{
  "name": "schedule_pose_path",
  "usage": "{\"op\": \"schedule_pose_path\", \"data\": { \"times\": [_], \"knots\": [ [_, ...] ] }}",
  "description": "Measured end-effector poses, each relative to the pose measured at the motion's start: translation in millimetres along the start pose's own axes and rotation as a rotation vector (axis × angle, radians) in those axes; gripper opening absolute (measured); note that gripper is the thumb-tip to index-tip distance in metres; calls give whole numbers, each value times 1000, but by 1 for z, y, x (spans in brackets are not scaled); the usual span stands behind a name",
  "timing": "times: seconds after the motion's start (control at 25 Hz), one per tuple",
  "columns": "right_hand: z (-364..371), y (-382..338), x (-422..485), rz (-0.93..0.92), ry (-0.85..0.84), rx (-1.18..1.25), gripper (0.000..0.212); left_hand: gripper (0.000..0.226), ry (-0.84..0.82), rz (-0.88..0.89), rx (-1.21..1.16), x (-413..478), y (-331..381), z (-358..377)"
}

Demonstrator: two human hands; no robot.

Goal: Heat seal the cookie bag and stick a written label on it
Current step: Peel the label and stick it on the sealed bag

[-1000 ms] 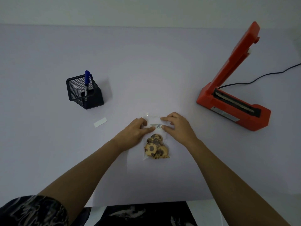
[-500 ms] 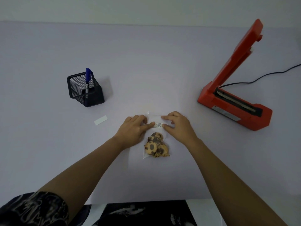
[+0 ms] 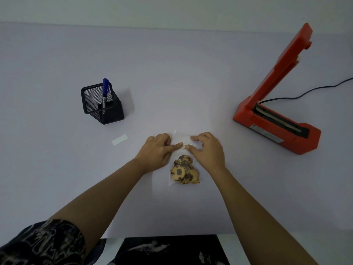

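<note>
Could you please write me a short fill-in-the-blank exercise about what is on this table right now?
1. The heat sealer is red, and its arm stands ____.
2. The blue pen stands in a black mesh ____.
3. Both hands, left and right, press a label onto the clear bag holding ____.

Missing words: raised; holder; cookies

Two hands are in view, the left hand (image 3: 155, 151) and the right hand (image 3: 207, 150). One clear bag (image 3: 184, 159) lies on the one counter (image 3: 172, 73), with about four cookies (image 3: 184, 170) inside, overlapping so the count is unsure. One label (image 3: 185, 146) is on the bag. One paper strip (image 3: 119, 139), one mesh pen holder (image 3: 102, 104) with one blue pen (image 3: 105, 92), one red heat sealer (image 3: 277, 111), and one black cord (image 3: 315, 90).
</note>
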State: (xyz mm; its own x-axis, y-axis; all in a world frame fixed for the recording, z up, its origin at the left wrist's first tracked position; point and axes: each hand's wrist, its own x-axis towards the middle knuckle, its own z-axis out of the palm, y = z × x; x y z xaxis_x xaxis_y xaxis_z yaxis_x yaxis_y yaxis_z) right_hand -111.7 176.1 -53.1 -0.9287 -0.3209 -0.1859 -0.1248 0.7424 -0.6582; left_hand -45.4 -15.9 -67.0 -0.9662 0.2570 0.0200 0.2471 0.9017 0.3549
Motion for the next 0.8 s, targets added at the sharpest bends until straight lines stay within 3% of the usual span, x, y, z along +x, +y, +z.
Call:
{"op": "schedule_pose_path", "data": {
  "times": [0.36,0.8],
  "knots": [
    [-4,-3,4,97,17,119,19,41,-9,-14,-8,1,1,-2],
    [2,2,0,25,49,91,29,40,-2,-58,-80,5,2,-4]
  ]
}}
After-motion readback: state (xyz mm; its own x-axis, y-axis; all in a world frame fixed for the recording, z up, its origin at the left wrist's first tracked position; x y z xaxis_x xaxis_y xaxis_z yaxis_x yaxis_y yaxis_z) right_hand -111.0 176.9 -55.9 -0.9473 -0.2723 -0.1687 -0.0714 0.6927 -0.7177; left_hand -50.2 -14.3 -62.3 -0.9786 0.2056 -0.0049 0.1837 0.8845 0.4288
